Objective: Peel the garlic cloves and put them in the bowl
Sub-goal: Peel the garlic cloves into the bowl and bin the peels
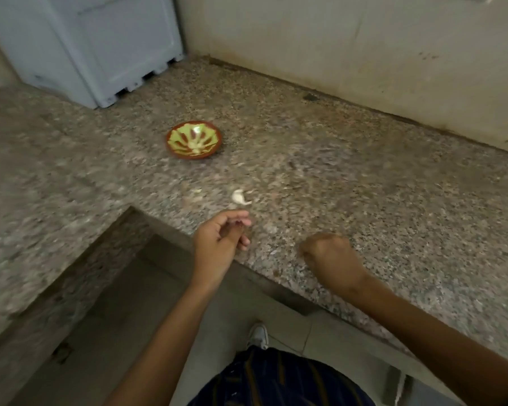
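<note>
1 garlic clove [240, 197], white and curved with a thin tail of skin, lies on the speckled granite counter [364, 183] just beyond the person's left hand. A small pale scrap of peel [197, 190] lies near it on its left, and a fainter scrap sits just below the clove. Farther back on the counter, well apart from the clove, stands the bowl [193, 139], red-brown at the rim with green and red stripes inside; pale peeled cloves [195, 146] rest at its bottom.

The left hand [217, 241] hovers at the counter's front edge, fingers curled with thumb and forefinger close together; its grip looks to pinch something small, though blur makes it impossible to tell what, or whether anything is held at all. The right hand [330, 256] rests on the counter to the right, well apart from the clove, its grip clenched into a fist; nothing shows inside it.

A light blue-grey appliance [100, 48] stands at the far left corner against the wall. Below, a striped garment [276, 379] and 1 white shoe [258, 335] show above the tiled floor.
</note>
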